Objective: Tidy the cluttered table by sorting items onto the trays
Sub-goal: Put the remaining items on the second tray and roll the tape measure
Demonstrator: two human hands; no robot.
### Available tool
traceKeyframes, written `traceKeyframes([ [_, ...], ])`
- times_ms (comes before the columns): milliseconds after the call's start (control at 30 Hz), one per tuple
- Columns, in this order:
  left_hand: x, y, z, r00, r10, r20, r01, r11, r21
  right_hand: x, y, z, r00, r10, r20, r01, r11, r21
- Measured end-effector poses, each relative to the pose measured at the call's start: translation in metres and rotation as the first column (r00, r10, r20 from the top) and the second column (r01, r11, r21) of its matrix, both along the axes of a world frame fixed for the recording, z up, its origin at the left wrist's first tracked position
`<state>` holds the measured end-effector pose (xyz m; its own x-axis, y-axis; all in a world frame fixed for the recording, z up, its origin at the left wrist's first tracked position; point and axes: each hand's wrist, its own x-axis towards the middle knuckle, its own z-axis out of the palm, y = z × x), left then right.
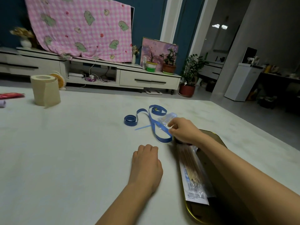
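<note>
A blue ribbon (146, 120) lies uncoiled in loops on the white table, partly rolled at its left end. Beside it sits a small clear plastic bag (165, 119) with yellowish contents. My right hand (185, 131) reaches over the ribbon's near loop, and its fingers pinch the edge of the clear bag. A dark oval tray with a gold rim (215, 137) lies under my right forearm; a clear packet of wooden sticks (193, 172) rests on it. My left hand (146, 166) rests on the table left of the tray, fingers curled under, holding nothing.
A roll of beige tape or paper (44, 90) stands at the table's far left, with a red packet (11, 95) and a pale object (2, 103) at the left edge. The table's right edge (259, 120) drops to the floor.
</note>
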<state>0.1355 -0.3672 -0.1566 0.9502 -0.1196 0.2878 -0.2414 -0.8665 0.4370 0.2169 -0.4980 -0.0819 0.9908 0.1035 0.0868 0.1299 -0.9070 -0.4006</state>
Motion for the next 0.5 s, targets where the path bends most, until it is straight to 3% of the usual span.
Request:
traceKeyframes([
  [133,0.011,0.005,0.002,1.000,-0.002,-0.009,0.001,0.999,-0.050,0.050,0.011,-0.011,0.994,-0.077,0.082,0.083,0.994,-0.065],
  [367,0.031,-0.002,0.005,0.997,0.074,-0.033,-0.073,0.997,0.018,0.104,0.025,-0.035,0.979,-0.185,-0.082,0.155,0.945,-0.287],
  [500,0.037,-0.004,0.004,0.992,0.117,-0.041,-0.117,0.993,0.007,0.118,0.023,-0.040,0.949,-0.312,-0.045,0.292,0.923,-0.249],
])
